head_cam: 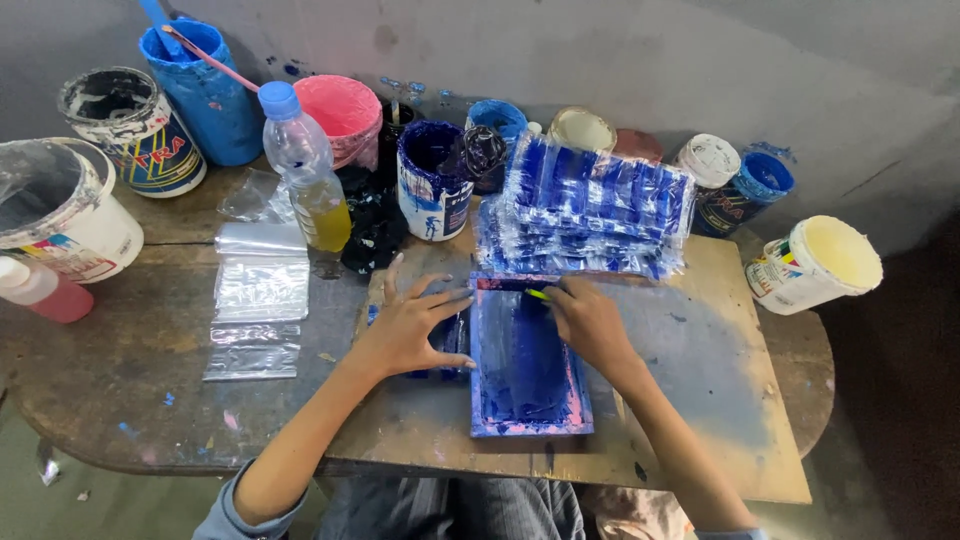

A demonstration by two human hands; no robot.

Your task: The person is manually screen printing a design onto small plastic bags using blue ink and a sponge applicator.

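Both hands on the blue frame at the board's near edge.
I see my left hand (pixel 410 325) flat, fingers spread, beside the frame (pixel 527 357); my right hand (pixel 588 318) clamps a squeegee (pixel 515 285) at its top. Blue-printed bags (pixel 590 210) lie behind.

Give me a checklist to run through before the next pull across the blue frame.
1. Left hand flat beside the blue printing frame, steadying it: ok.
2. Right hand at the frame's far edge, its grip around a tool with a yellow-green tip: ok.
3. Frame lying flat on the wooden board: ok.
4. Blue ink covering the screen: ok.
5. Stack of blue-printed plastic bags apart from the frame: cannot tell, it sits very close.
6. Sheet under the screen aligned: cannot tell.
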